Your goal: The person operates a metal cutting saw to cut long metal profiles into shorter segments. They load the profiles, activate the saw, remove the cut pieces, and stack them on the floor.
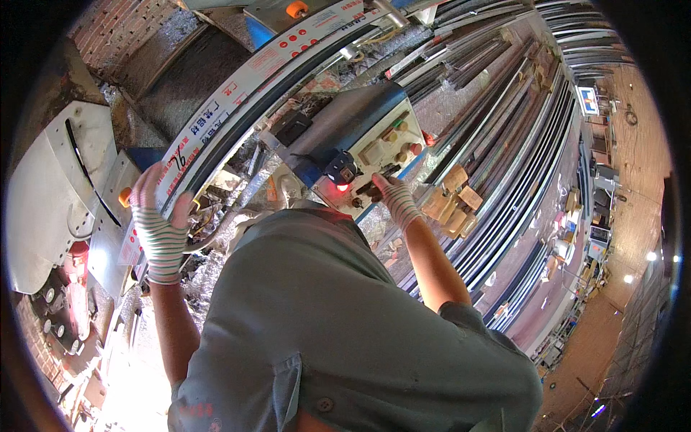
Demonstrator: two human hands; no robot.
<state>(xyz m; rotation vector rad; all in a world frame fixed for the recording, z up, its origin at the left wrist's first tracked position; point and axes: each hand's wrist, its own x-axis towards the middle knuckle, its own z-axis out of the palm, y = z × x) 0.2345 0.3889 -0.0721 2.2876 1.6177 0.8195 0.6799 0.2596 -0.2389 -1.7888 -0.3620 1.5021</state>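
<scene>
My left hand (159,237), in a striped knit glove with bare fingertips, grips the near end of a long profile (216,116) wrapped in printed white film. The thumb and fingers lie on opposite sides of it. Handwritten marks show on the film just above the hand. In a matching glove, my right hand (398,200) has its fingers on a dark slim object (370,187) at the control box (356,135). What that object is cannot be told. Beside it, a small black device (342,168) glows red. Push buttons (400,125) sit farther along the panel.
A large pale metal guard (51,200) stands at the left. Long metal profiles (502,200) lie in rows on the right, with cardboard pieces (451,202) by the box. Silvery shavings and scraps (202,278) surround the machine's base. A lit monitor (587,101) stands far right.
</scene>
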